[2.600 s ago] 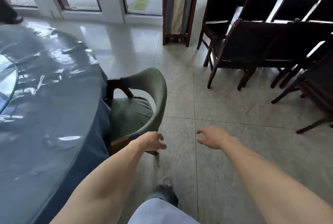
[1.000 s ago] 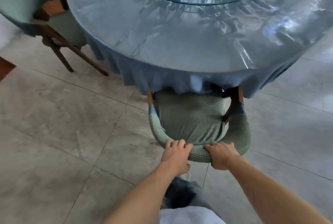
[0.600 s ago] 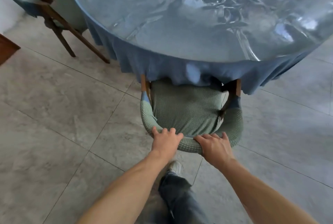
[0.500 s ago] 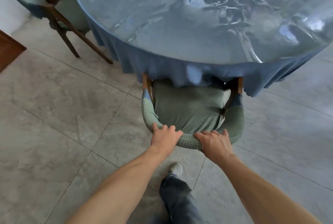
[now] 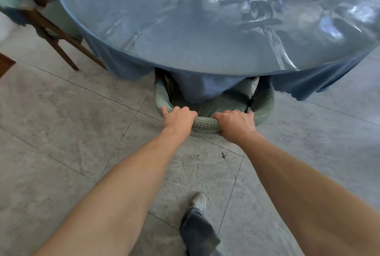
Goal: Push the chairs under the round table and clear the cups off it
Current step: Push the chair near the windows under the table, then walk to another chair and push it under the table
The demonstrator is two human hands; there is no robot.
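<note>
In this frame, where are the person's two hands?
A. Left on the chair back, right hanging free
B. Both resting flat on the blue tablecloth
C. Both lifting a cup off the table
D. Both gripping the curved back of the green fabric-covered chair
D: the left hand and right hand each curl over the top of the green fabric-covered chair's curved back, whose seat sits partly beneath the round table's blue tablecloth.

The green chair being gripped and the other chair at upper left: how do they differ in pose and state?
The green chair sits with most of its seat under the round table, cloth draped over it; the other chair stands beside the table edge, its wooden legs exposed. The left hand and right hand grip the green chair's backrest; nobody touches the other chair. Both appear green-upholstered.
</note>
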